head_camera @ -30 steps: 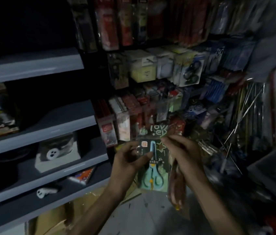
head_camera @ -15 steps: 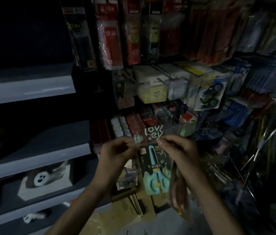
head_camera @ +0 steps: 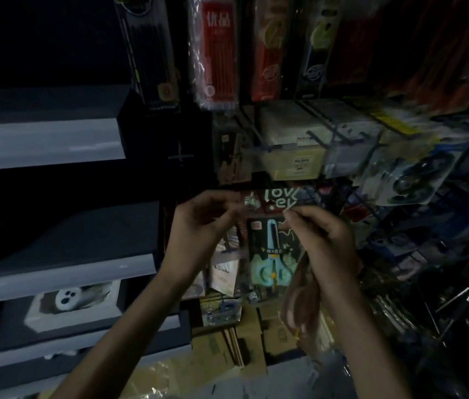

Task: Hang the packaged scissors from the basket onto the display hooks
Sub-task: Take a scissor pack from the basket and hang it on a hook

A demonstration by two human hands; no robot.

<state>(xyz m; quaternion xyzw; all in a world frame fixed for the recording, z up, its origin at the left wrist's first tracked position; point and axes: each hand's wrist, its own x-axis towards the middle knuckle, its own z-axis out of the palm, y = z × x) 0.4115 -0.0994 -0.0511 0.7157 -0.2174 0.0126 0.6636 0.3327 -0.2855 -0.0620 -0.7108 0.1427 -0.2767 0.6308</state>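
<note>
While the left hand (head_camera: 198,226) and right hand (head_camera: 322,243) each pinched a top corner of the packaged scissors (head_camera: 270,254), held near the crowded rack (head_camera: 321,139), the gloom hid the target hook; its hole could miss, dropping the pack.

- Place is looking like a shop, stationery section, dimly lit.
- Sealed packs (head_camera: 217,53) are hanging in rows, crowding the upper wall.
- Display hooks (head_camera: 318,141) are sticking out, carrying small boxes (head_camera: 293,145) and a blister pack (head_camera: 408,180).
- Grey shelves (head_camera: 46,145) are running along the left in tiers, one holding a boxed item (head_camera: 75,303).
- Cardboard cartons (head_camera: 227,341) are sitting low, under the hanging goods.
</note>
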